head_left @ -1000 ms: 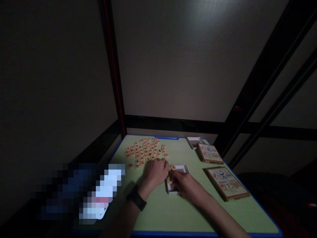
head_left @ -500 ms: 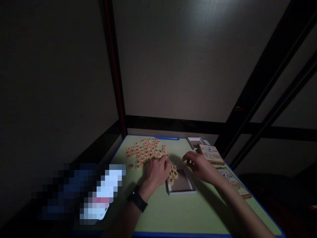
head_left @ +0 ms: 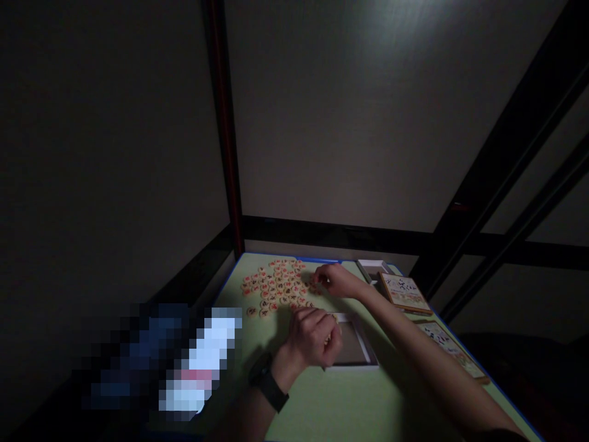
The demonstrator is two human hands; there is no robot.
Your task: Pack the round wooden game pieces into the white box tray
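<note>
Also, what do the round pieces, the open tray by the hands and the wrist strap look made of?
Round pieces: wood or plastic, can't tell which; pale, smooth-looking discs with red or black characters.
Open tray: probably cardboard, matte, from its thin white walls and dull brownish floor.
Wrist strap: perhaps rubber or silicone; dark and matte, no links visible.

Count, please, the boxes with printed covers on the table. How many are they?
2. Both lie on the right side of the table: the farther box by an open white tray, the nearer box partly behind the right forearm. Others may be hidden.
</note>
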